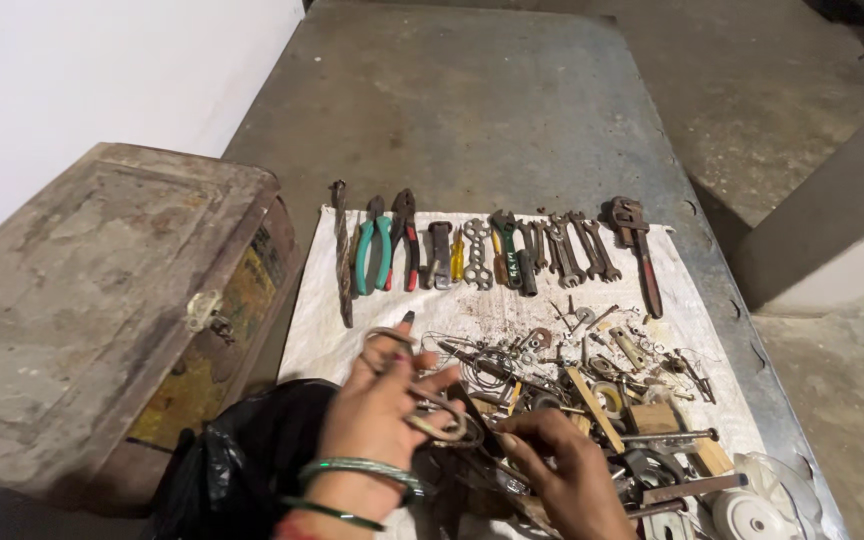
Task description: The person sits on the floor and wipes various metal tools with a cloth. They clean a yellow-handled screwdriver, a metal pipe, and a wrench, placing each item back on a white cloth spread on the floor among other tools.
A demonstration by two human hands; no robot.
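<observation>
Your two hands work over a heap of small metal scrap at the near edge of the white cloth (322, 330).

Your left hand (377, 405), green bangles (357, 468) on its wrist, has its fingers closed around a bent loop of wire (442, 425), lifted just above the heap of scrap (592, 400). Your right hand (567, 465) rests on that heap, fingers curled down among the pieces; whether they grip anything, you cannot tell. Beyond, pliers (374, 255), spanners (572, 245) and a pipe wrench (637, 250) lie in a row. Beside your left arm sits a black bag (242, 455), then a worn wooden box (92, 300).
</observation>
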